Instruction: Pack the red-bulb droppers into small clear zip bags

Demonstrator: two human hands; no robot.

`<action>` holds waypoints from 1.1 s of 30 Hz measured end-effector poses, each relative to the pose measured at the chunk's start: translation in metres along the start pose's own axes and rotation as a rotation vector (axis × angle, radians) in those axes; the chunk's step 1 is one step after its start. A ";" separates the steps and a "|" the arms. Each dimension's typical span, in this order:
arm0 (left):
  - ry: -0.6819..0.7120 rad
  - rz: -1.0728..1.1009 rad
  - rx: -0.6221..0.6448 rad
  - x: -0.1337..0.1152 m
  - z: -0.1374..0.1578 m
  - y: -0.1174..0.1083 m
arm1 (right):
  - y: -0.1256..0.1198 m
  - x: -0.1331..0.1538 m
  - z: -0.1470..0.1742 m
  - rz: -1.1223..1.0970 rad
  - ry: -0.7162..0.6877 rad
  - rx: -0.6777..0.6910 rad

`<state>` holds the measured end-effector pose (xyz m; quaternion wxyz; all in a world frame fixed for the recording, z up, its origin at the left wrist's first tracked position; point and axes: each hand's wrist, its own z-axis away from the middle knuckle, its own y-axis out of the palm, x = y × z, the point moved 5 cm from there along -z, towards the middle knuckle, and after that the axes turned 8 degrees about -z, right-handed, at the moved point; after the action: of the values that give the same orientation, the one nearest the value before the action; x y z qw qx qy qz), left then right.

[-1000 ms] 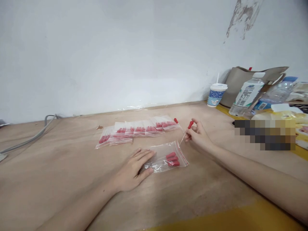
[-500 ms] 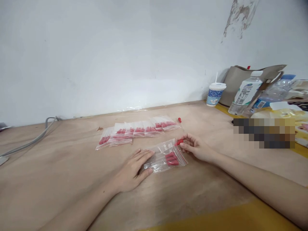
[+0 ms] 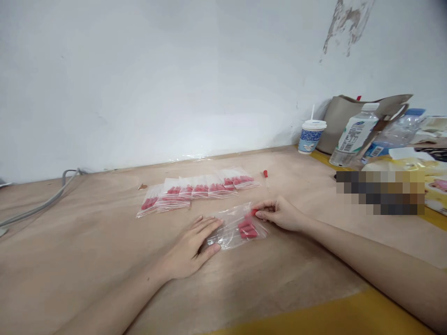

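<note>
A clear zip bag (image 3: pixel 226 238) lies flat on the brown-covered table, holding several droppers with red bulbs (image 3: pixel 247 230). My left hand (image 3: pixel 192 249) rests on the bag's closed end, fingers spread. At the bag's mouth on the right, my right hand (image 3: pixel 283 216) pinches the red bulb of another dropper (image 3: pixel 253 212); its thin tube lies inside the bag and is hard to see. Beyond that hand lies one loose dropper (image 3: pixel 266 174) with a red bulb and clear tube.
Behind the hands lies an overlapping row of filled zip bags (image 3: pixel 200 189). A paper cup with a straw (image 3: pixel 310 138), a water bottle (image 3: pixel 354 136) and a grey bag (image 3: pixel 335 118) stand at the back right. A grey cable (image 3: pixel 42 203) runs along the left.
My right hand has moved slightly left, pushing the dropper further into the bag, its red bulb now at the mouth. My left hand has stayed in place on the bag.
</note>
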<state>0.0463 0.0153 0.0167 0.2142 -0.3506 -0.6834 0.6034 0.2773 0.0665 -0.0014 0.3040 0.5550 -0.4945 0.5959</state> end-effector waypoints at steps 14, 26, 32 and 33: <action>0.003 0.020 0.006 -0.001 -0.001 -0.001 | 0.004 0.015 -0.004 0.295 -0.209 -0.045; 0.009 0.031 0.022 0.001 0.000 0.001 | -0.123 -0.031 -0.060 0.677 0.395 -0.610; 0.015 0.009 0.025 0.000 0.001 0.000 | -0.108 -0.022 -0.068 0.473 0.319 -0.578; 0.015 0.004 0.026 0.000 0.001 0.000 | -0.102 -0.019 -0.065 0.426 0.285 -0.573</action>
<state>0.0460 0.0148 0.0163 0.2225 -0.3536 -0.6733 0.6100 0.3509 0.1635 0.0129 0.3818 0.2438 -0.6978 0.5548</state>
